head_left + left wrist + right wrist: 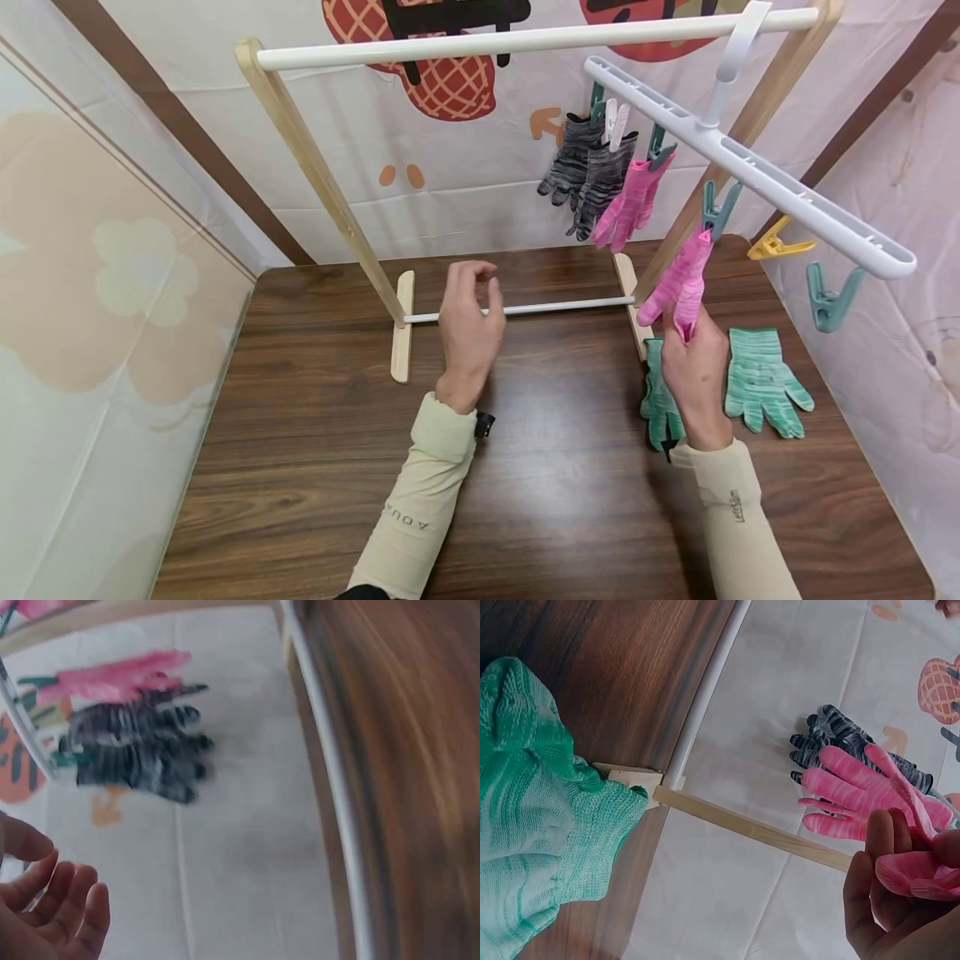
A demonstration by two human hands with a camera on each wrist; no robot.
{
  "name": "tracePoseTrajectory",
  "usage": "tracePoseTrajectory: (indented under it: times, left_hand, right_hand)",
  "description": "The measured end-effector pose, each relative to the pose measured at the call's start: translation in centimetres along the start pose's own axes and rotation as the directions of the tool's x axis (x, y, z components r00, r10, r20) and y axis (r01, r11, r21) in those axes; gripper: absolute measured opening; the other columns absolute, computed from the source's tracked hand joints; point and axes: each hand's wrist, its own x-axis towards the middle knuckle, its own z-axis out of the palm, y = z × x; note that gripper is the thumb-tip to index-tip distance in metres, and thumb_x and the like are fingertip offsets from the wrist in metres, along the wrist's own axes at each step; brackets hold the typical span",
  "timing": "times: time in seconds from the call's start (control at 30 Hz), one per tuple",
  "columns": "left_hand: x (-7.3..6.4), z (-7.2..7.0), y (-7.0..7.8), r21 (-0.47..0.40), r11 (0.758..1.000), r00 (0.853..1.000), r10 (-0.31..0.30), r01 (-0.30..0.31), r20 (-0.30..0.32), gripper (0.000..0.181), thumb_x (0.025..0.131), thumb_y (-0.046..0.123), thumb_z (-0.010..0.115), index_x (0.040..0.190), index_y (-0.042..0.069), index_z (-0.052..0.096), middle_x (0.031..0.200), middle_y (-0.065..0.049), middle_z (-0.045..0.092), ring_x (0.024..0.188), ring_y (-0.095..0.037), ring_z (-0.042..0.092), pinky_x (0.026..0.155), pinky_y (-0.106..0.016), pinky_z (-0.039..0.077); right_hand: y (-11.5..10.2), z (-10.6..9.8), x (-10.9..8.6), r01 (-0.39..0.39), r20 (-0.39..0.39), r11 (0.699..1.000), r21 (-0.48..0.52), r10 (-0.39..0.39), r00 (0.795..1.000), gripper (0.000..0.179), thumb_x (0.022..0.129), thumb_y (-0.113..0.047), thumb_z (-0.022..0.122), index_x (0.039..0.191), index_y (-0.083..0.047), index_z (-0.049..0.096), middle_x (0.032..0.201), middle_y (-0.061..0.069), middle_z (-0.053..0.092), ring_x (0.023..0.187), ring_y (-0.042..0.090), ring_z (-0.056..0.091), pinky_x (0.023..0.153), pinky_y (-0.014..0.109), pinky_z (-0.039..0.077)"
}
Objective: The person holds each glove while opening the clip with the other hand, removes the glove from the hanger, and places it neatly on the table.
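My right hand (pixel 697 371) holds the lower end of a pink glove (pixel 681 275), its fingers curled round it. That glove's upper end is at a teal clothespin (pixel 718 210) on the white clip hanger (pixel 795 185). My left hand (pixel 471 321), fingers loosely bent, holds nothing and hovers near the rack's lower bar (pixel 566 307). Farther along the hanger, a second pink glove (pixel 636 202) and two grey-black gloves (pixel 606 179) hang from pins. In the right wrist view, a green glove (pixel 532 825) appears large at the left.
Two green gloves (pixel 767 379) lie on the wooden table (pixel 315 467) at the right. The hanger hooks over the top bar (pixel 487 43) of a wood-framed rack. A yellow clothespin (pixel 780 243) and a teal clothespin (pixel 832 298) hang at its near end. Printed cloth surrounds the table.
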Motion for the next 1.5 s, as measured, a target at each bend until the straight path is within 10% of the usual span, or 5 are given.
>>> tracePoseTrajectory:
  times: [0.9,1.5]
  left_hand:
    - [2.1,4.9,11.1,-0.15,0.971,0.953,0.215,-0.185,0.212,0.027,0.105,0.024,0.061,0.127,0.011,0.07,0.118,-0.002,0.069,0.106,-0.012,0.067,0.089,-0.021,0.053]
    - [2.9,7.0,14.5,-0.102,0.989,0.894,0.143,-0.11,0.424,0.049,0.106,0.043,0.058,0.146,0.015,0.057,0.137,0.002,0.065,0.126,-0.01,0.062,0.105,-0.024,0.051]
  right_hand:
    - [-0.5,-0.4,-0.8,0.016,-0.002,0.999,0.034,-0.016,1.0,0.028,0.104,-0.024,0.064,0.091,0.0,0.068,0.064,0.008,0.052,0.057,0.004,0.036,0.053,0.022,0.026]
    - [-0.7,-0.5,-1.3,-0.029,0.04,0.999,0.039,0.028,0.999,0.022,0.105,-0.017,0.061,0.11,0.0,0.074,0.089,0.018,0.075,0.072,0.001,0.053,0.066,0.011,0.039]
